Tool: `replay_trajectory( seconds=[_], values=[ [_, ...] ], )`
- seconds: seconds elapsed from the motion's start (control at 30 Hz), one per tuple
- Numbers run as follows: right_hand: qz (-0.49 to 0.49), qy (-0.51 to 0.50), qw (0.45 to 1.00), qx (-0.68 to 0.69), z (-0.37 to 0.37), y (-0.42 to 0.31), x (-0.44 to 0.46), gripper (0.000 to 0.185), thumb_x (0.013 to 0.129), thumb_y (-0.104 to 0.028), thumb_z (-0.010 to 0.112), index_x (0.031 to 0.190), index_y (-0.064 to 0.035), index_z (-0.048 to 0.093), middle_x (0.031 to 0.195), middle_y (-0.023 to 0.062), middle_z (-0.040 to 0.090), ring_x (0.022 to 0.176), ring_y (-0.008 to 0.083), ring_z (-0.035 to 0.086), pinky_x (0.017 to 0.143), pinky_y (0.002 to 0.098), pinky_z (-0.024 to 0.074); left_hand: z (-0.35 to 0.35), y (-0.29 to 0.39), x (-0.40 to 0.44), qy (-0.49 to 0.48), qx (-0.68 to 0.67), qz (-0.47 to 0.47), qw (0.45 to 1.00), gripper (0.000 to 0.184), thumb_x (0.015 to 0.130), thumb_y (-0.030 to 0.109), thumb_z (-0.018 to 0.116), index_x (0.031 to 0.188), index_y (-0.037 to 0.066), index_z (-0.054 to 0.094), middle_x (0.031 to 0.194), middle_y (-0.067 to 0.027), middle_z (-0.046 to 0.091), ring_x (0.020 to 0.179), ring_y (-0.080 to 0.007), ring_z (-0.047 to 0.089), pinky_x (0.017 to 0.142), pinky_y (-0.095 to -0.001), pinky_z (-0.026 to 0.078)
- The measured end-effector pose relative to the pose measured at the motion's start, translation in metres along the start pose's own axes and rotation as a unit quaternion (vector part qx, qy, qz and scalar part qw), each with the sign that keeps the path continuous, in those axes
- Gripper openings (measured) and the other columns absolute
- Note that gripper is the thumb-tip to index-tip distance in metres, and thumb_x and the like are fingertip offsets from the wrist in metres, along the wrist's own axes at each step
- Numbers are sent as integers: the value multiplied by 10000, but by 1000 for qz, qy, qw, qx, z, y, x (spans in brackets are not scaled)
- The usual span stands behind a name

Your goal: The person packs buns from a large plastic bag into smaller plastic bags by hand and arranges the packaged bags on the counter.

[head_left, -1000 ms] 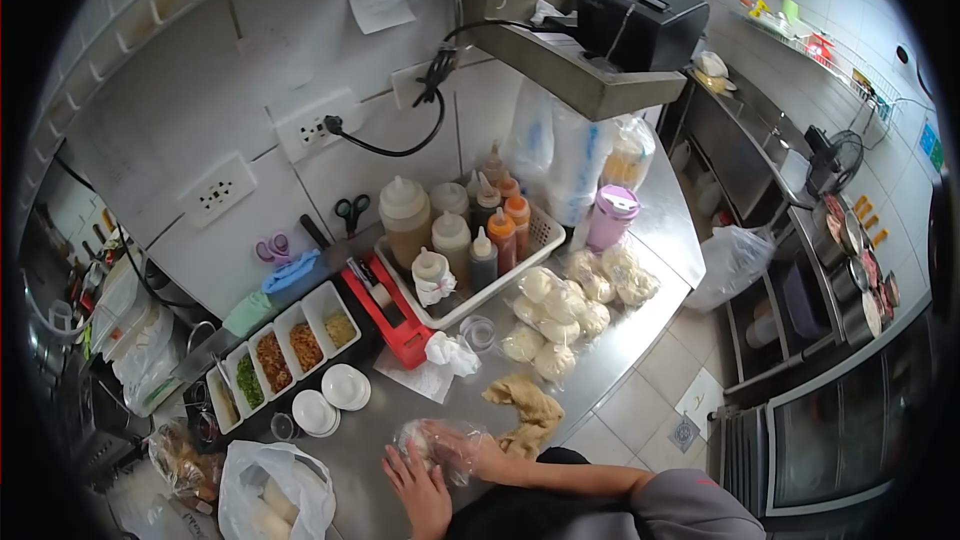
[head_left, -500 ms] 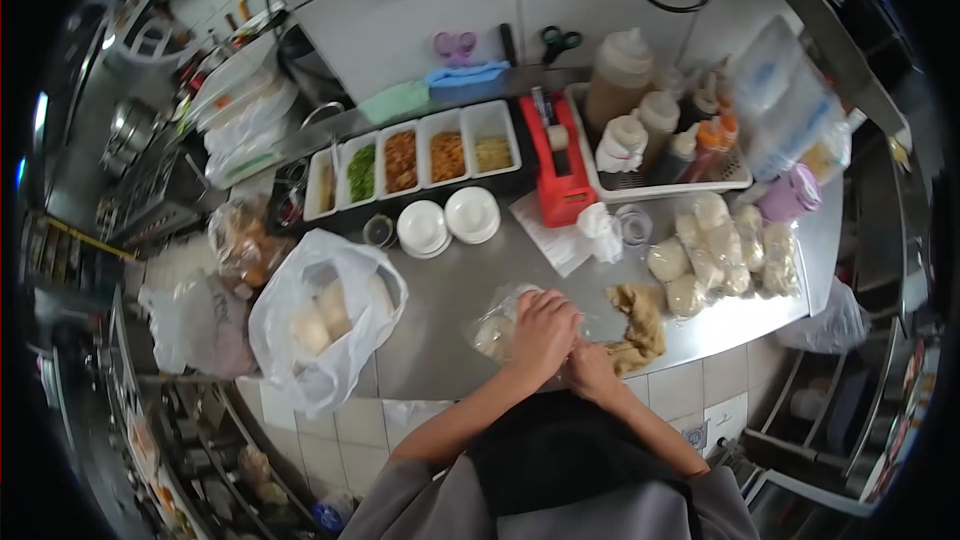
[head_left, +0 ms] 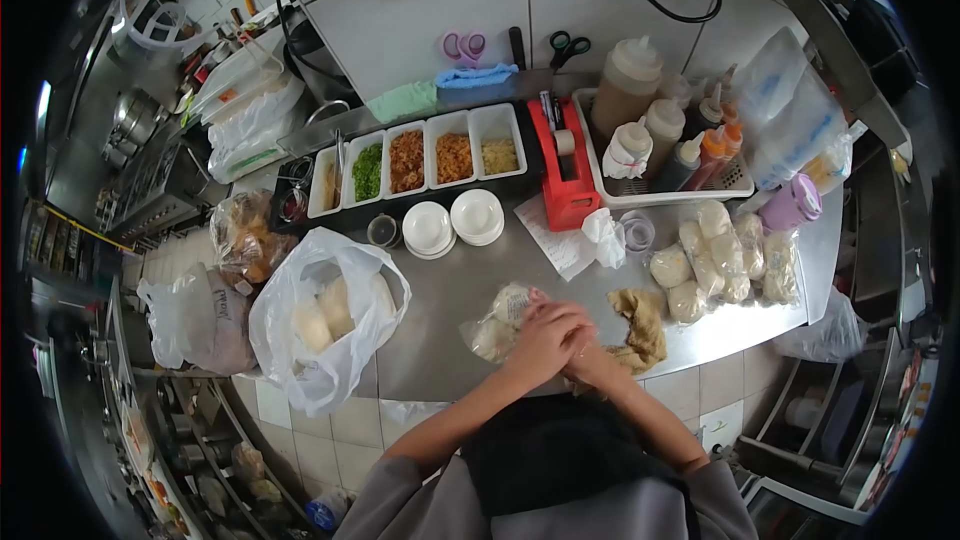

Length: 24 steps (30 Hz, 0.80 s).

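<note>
A clear plastic bag (head_left: 492,332) with pale round lumps in it lies on the steel counter in front of me. My left hand (head_left: 550,338) is closed at the bag's right end, its fingers bent over my right hand. Beneath and beside it, my right hand (head_left: 590,362) is also closed, seemingly around the gathered end of the bag, most of which the fingers hide. A crumpled brown cloth (head_left: 637,328) lies just right of my hands.
An open white plastic bag (head_left: 280,290) with pale pieces inside stands to the left. Several filled clear bags (head_left: 712,250) lie at right. Behind are small white bowls (head_left: 428,225), topping tubs (head_left: 407,162), a red tape dispenser (head_left: 567,190) and a bottle basket (head_left: 680,195).
My left hand has shifted slightly right and closed over my right hand. The bag of lumps stays in nearly the same spot. The head view has moved a little.
</note>
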State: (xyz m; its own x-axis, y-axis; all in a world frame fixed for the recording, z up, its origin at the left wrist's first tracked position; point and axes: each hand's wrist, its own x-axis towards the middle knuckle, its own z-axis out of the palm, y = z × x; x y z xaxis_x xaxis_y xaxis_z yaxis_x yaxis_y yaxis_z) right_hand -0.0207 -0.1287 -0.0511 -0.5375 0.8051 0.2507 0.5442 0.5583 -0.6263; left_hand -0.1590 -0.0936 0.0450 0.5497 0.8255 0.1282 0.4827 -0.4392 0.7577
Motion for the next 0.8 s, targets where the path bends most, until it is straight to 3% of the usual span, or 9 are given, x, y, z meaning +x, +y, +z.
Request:
replay_trajectory(
  seconds=[0.07, 0.1, 0.23, 0.43, 0.5, 0.6, 0.7, 0.77, 0.8],
  values=[
    [66, -12, 997, 22, -19, -18, 8, 573, 734, -110, 611, 1279, -67, 440, 1276, 169, 483, 972, 360, 583, 695, 412, 516, -14, -4, -13, 77, 111, 36, 990, 320, 870, 207, 560, 1182, 145, 589, 1306, -90, 505, 1242, -270, 429, 1011, -435, 300],
    [110, -10, 993, 36, -33, -37, 17, 659, 741, -108, 607, 1352, -96, 361, 1356, 148, 417, 990, 358, 581, 714, 411, 522, -18, -17, -21, 33, 186, -10, 982, 416, 931, 295, 475, 1334, 192, 473, 1459, -100, 322, 1341, -336, 282, 1048, -495, 252],
    [132, -50, 990, 24, -45, -52, 27, 893, 769, -74, 582, 1480, -195, 56, 1527, 58, 145, 1004, 360, 588, 774, 412, 527, -25, -42, -46, 58, 183, -51, 980, 511, 953, 436, 381, 1399, 186, 376, 1466, -156, 275, 1307, -428, 288, 1037, -538, 264],
    [138, -5, 987, 87, -43, -47, 9, 584, 844, -113, 511, 1406, -117, 353, 1434, 115, 363, 997, 358, 582, 764, 419, 509, -24, -38, -47, 80, 177, -124, 973, 553, 960, 447, 356, 1431, 160, 310, 1489, -176, 210, 1318, -455, 251, 1050, -550, 238],
    [166, 9, 965, 202, -50, -55, -10, 499, 862, -139, 518, 1350, -85, 433, 1290, 153, 479, 962, 357, 574, 792, 414, 477, -22, -34, -41, 121, 186, -142, 965, 543, 965, 428, 356, 1426, 143, 317, 1487, -171, 223, 1327, -452, 238, 1058, -551, 222],
    [152, 44, 962, 221, -51, -78, -12, 433, 874, -203, 569, 1275, -49, 511, 962, 173, 584, 868, 343, 553, 841, 397, 422, -39, -22, -5, 52, 243, 18, 968, 485, 964, 382, 382, 1364, 109, 404, 1388, -164, 402, 1289, -386, 346, 1060, -530, 227],
    [135, 79, 980, 125, -35, -64, -8, 356, 860, -221, 599, 1183, -72, 584, 887, 135, 623, 858, 299, 566, 826, 389, 430, -40, -36, 26, -175, 170, 8, 970, 383, 951, 320, 424, 1251, 108, 531, 1239, -125, 545, 1214, -291, 454, 1068, -497, 240],
    [156, 69, 977, 124, -48, -56, -5, 194, 839, -220, 647, 968, -79, 681, 742, 82, 593, 805, 246, 569, 817, 360, 427, -41, -53, 31, -168, 182, 67, 967, 317, 930, 336, 465, 1091, 103, 608, 1027, -86, 631, 1027, -256, 564, 1004, -447, 311],
    [199, 103, 957, 182, -59, -56, -2, 175, 831, -242, 658, 899, -86, 696, 730, 82, 599, 817, 230, 569, 804, 352, 433, -50, -47, 31, -165, 167, 30, 972, 297, 921, 339, 489, 1036, 105, 630, 999, -88, 622, 978, -268, 569, 956, -435, 335]
  ],
)
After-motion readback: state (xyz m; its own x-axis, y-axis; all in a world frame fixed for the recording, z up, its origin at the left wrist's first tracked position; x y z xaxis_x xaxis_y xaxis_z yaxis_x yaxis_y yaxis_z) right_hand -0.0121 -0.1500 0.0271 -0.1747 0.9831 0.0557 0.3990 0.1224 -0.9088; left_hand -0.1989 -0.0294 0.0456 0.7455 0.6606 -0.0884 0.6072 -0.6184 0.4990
